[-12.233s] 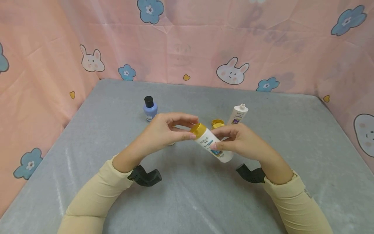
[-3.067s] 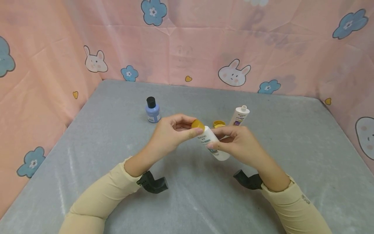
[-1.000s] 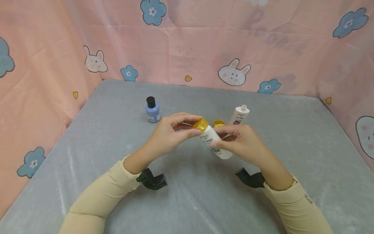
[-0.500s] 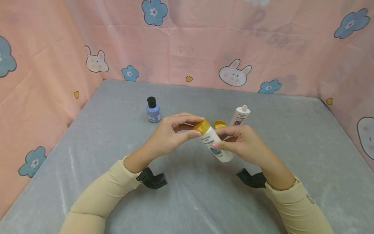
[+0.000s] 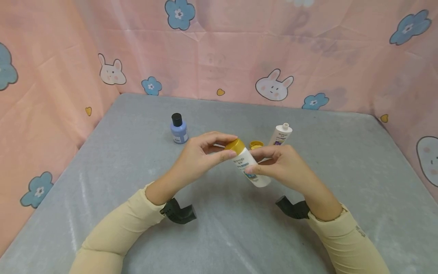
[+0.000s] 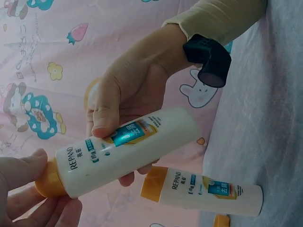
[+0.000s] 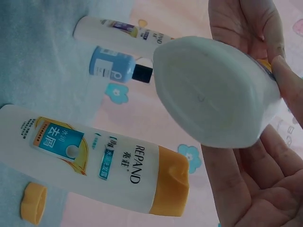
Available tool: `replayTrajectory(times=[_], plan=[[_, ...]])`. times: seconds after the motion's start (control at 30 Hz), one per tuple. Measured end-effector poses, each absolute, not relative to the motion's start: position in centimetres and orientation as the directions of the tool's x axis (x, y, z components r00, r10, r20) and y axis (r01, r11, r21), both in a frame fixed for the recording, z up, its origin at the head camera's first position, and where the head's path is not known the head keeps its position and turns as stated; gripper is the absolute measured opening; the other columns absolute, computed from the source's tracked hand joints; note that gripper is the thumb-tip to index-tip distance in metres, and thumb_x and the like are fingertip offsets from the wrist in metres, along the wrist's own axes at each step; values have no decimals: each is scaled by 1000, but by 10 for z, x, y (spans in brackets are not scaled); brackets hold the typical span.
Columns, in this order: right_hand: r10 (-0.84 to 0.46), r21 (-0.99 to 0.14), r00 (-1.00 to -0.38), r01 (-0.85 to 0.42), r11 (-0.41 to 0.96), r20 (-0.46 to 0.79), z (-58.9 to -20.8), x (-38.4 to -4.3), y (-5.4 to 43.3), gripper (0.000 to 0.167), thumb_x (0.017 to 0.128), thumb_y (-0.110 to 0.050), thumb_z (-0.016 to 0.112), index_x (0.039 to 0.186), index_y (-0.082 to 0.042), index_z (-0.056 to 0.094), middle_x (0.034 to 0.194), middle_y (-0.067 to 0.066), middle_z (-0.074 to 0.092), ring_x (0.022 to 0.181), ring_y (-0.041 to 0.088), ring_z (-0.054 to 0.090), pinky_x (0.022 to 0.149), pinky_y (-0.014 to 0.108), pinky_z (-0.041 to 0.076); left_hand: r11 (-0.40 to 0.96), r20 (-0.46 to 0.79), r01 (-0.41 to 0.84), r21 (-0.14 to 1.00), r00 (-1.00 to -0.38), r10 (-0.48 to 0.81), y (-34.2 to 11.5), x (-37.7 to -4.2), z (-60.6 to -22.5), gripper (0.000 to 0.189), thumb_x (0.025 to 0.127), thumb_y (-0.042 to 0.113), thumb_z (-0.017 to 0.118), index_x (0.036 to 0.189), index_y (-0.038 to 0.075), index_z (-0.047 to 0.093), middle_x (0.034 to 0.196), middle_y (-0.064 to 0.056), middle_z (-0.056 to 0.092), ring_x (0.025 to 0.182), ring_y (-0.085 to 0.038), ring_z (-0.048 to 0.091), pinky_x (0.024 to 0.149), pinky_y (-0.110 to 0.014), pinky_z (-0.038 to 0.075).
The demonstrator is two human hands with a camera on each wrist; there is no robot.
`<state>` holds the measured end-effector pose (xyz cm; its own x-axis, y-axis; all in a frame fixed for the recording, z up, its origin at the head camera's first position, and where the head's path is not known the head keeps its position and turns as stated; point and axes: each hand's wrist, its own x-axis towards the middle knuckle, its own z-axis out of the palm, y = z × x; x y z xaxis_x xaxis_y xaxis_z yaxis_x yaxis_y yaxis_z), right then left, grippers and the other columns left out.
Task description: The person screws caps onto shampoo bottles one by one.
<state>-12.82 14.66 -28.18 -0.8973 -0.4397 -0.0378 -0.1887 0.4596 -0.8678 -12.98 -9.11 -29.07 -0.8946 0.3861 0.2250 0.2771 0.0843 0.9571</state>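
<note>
In the head view my right hand (image 5: 284, 165) grips the body of a white shampoo bottle (image 5: 261, 181), tilted with its top toward the upper left. My left hand (image 5: 202, 154) pinches its gold cap (image 5: 236, 145) between thumb and fingers. The cap sits on the bottle's top in the left wrist view, where the label reads REPAND. The held bottle's flat base (image 7: 203, 92) faces the right wrist camera. Behind my right hand stands a similar shampoo bottle (image 6: 208, 193) with a yellow cap, mostly hidden in the head view.
A white bottle (image 5: 281, 134) with a bare neck stands behind my right hand. Farther left stands a small blue bottle (image 5: 179, 132) with a black cap. A loose yellow cap (image 7: 34, 203) lies on the grey cloth-covered table (image 5: 219, 236). Pink printed curtains (image 5: 219, 57) surround it.
About three seconds ago the gold cap sat askew on the held bottle; now it lines up with it. A pale thing under my left hand twelve seconds ago no longer shows.
</note>
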Motion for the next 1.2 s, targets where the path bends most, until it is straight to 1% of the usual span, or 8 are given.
replayTrajectory(times=[0.1,0.2,0.37,0.47,0.6,0.93,1.2], plan=[[-424,-863,-905,-181,472,-42,-283,-129,146,36,83,-21,81,115,-4,74,105,15,72,85,18,74,71,28,61,97,228,282,954,-899,374,-90,-130,-291,32,91,6,71,122,2,68,120,-12,69,105,-20,69,90,-28,59],[-428,-857,-904,-203,473,-21,-285,-130,145,34,84,-19,81,113,-3,74,104,15,72,85,17,73,71,28,61,112,265,328,938,-888,377,-90,-132,-293,31,91,5,71,121,0,68,118,-13,69,105,-21,69,91,-28,58],[-464,-847,-885,-268,459,29,-287,-132,145,27,85,-12,79,109,-2,75,99,13,73,86,12,69,73,27,61,131,328,402,906,-864,382,-88,-133,-296,30,90,4,71,119,-3,68,117,-15,70,105,-21,68,93,-26,57],[-485,-844,-874,-294,449,47,-288,-133,145,25,85,-10,78,108,-1,75,97,12,73,86,10,67,75,27,61,132,343,418,899,-859,380,-88,-133,-296,30,90,4,71,119,-3,68,117,-15,70,105,-21,68,93,-25,57],[-501,-844,-864,-308,438,54,-288,-133,145,24,85,-9,78,108,-1,75,94,11,73,84,9,66,73,27,60,137,353,430,893,-855,381,-88,-132,-295,29,90,4,71,119,-3,69,116,-14,71,104,-21,68,93,-25,57],[-523,-885,-851,-277,374,45,-286,-131,146,26,87,-7,76,110,3,73,96,15,73,82,10,66,68,28,59,125,366,448,885,-836,408,-89,-131,-293,30,90,1,70,120,-3,68,117,-15,70,107,-22,67,95,-25,56],[-542,-905,-840,-254,340,32,-288,-131,147,26,87,-6,75,111,5,72,100,17,73,85,11,68,72,29,60,95,403,482,871,-812,422,-89,-131,-295,30,89,-1,70,118,-5,68,116,-17,70,106,-23,67,95,-27,57]])
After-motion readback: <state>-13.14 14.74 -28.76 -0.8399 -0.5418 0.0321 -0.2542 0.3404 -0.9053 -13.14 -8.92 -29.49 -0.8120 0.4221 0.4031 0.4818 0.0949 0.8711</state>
